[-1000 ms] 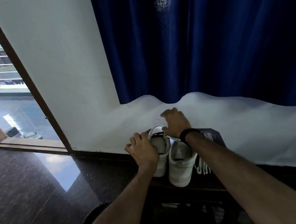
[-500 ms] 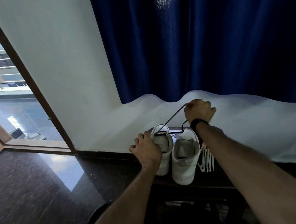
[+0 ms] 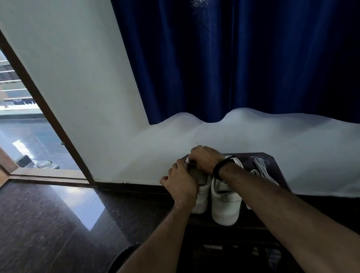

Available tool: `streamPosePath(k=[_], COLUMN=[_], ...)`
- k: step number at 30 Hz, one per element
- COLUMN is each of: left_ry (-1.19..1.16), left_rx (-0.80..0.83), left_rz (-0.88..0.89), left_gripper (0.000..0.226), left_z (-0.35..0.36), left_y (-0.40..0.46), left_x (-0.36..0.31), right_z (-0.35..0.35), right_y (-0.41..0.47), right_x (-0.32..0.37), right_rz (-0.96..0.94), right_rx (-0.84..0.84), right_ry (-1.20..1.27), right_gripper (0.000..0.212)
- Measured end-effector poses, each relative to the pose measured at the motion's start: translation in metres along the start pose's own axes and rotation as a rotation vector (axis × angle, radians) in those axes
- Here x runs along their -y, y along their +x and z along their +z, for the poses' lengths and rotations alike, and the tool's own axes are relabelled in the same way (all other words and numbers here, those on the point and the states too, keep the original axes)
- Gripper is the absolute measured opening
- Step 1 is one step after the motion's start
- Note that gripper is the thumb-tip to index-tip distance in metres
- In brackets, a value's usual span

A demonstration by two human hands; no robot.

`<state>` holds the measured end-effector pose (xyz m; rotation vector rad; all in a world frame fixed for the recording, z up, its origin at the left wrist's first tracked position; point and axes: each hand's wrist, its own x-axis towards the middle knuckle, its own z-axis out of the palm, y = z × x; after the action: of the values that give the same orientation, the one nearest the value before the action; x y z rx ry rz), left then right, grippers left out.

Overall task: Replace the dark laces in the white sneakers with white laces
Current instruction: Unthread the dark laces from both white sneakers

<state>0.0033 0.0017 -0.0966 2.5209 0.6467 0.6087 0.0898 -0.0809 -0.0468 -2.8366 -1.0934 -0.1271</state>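
Directly under both hands (image 3: 190,171): left sneaker (image 3: 201,198).

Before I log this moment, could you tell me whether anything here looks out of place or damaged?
Nothing stands out. Both hands, left hand and right hand, work at the left sneaker; the right sneaker stands beside it, and white laces lie loose alongside.

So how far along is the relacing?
Early. Nothing looks finished: the white laces lie loose beside the right sneaker. In hand: left hand and right hand work at the left sneaker, where the lacing is hidden. Left: thread both shoes white.
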Motion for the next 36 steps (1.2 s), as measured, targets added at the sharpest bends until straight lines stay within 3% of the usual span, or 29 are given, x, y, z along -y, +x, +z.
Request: streamPosePath(k=[4,10,12,15,19,22,24,29,33,36], left_ry=[-0.010,-0.021,-0.022,0.041,0.318,0.458,0.472,0.381,0.332,0.205], left_rx=[-0.006,0.040,0.053,0.073,0.040,0.154,0.186,0.210,0.201,0.116], left_rz=[0.015,-0.011,-0.012,0.026,0.332,0.524,0.593,0.640,0.637,0.621], left_gripper=[0.039,0.042,0.043,0.047,0.052,0.044,0.036,0.040,0.043,0.027], left_z=[-0.005,-0.007,-0.006,-0.005,-0.006,-0.009,-0.010,-0.009,-0.003,-0.001], left_y=[-0.003,-0.003,-0.002,0.000,0.009,0.019,0.024,0.036,0.040,0.038], left_x=[-0.002,-0.003,-0.004,-0.005,-0.006,-0.015,-0.019,-0.018,-0.018,-0.016], right_z=[-0.010,-0.059,-0.065,-0.057,-0.038,-0.028,-0.019,0.006,0.015,0.016], right_y=[-0.007,-0.039,-0.046,-0.044,-0.035,-0.031,-0.032,-0.048,-0.058,-0.057], right_x=[-0.024,-0.102,-0.122,-0.123,-0.097,-0.069,-0.047,-0.009,-0.005,-0.003], right_rz=[0.227,0.938,0.965,0.796,0.663,0.589,0.516,0.430,0.471,0.515], right_rx=[-0.291,-0.900,-0.832,-0.550,-0.302,-0.099,-0.107,-0.175,-0.250,-0.283], right_ry=[0.258,0.630,0.626,0.579,0.509,0.464,0.502,0.520,0.569,0.617], right_gripper=[0.018,0.021,0.022,0.015,0.021,0.035,0.042,0.022,0.032,0.038])
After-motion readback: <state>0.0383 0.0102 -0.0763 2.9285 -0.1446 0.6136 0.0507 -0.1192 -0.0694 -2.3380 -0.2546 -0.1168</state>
